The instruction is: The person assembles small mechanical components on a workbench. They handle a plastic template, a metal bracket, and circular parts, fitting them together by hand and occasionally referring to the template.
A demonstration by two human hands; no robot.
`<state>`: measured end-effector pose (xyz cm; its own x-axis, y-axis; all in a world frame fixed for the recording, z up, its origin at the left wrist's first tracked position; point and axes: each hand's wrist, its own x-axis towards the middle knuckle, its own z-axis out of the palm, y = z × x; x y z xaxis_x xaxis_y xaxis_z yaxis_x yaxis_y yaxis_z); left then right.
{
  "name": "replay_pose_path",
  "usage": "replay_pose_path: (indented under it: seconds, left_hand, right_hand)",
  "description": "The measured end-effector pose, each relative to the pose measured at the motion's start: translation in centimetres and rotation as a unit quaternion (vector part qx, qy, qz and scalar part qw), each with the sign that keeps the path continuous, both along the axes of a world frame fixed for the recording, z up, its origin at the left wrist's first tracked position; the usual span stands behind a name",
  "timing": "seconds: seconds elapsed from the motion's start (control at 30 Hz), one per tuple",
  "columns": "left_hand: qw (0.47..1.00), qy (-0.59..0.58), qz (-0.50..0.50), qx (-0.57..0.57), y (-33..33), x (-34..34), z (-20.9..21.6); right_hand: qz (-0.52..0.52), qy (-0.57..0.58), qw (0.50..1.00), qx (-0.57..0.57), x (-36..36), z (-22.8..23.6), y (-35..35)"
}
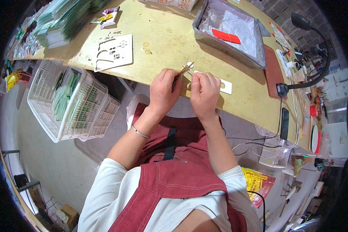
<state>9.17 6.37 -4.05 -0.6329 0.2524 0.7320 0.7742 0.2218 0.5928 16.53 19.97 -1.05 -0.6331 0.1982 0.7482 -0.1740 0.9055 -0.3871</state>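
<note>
Close together over the table's near edge, both of my hands are closed. My left hand (pixel 164 87) grips a narrow, brownish metal tool (pixel 186 68), pliers-like, its pointed end aimed up and to the right. My right hand (pixel 205 91) pinches a thin, light-coloured piece (pixel 189 72) against the tool's tip; its kind is too small to make out. Just beyond the tips lies a small whitish round bit (pixel 190 64) on the tabletop. Partly behind my right fingers is a white flat card (pixel 227 87) with a round hole.
A white board (pixel 123 54) with small dark parts lies left on the table (pixel 164 33). Two yellowish rings (pixel 147 51) are nearby. A grey tray (pixel 229 49) holding clear plastic and a red packet (pixel 226 36) sits right, near a black gooseneck lamp (pixel 324 73). White baskets (pixel 71 104) stand below left.
</note>
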Motion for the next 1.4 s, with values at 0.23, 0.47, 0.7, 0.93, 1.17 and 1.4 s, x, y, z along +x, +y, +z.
replay_pose_path:
  seconds: [0.23, 0.47, 0.7, 0.93, 1.17, 1.4]
  left_hand:
    - [1.000, 0.006, -0.009, -0.004, -0.1, -0.1, -0.4]
    - [0.993, 0.014, 0.071, -0.091, -1.5, 0.9, 0.2]
    - [0.997, -0.006, 0.052, -0.055, -2.7, 1.0, -0.4]
    - [0.998, -0.007, 0.039, -0.058, -3.0, 0.9, -0.8]
    - [0.997, 0.015, 0.013, -0.078, -3.5, 0.5, -0.4]
    - [0.995, 0.037, 0.037, -0.088, -3.7, 0.5, -0.9]
  right_hand:
    - [0.014, -0.023, 0.998, -0.052, -0.2, 0.4, -0.2]
    - [0.013, -0.044, 0.981, -0.186, -0.8, -1.2, 0.9]
    - [0.044, -0.090, 0.935, -0.339, -1.3, -1.2, 0.9]
    - [0.057, -0.111, 0.917, -0.380, -1.2, -1.1, 1.2]
    - [0.047, -0.118, 0.918, -0.376, -1.1, -1.1, 1.3]
    - [0.046, -0.124, 0.909, -0.396, -0.4, -0.4, 1.0]
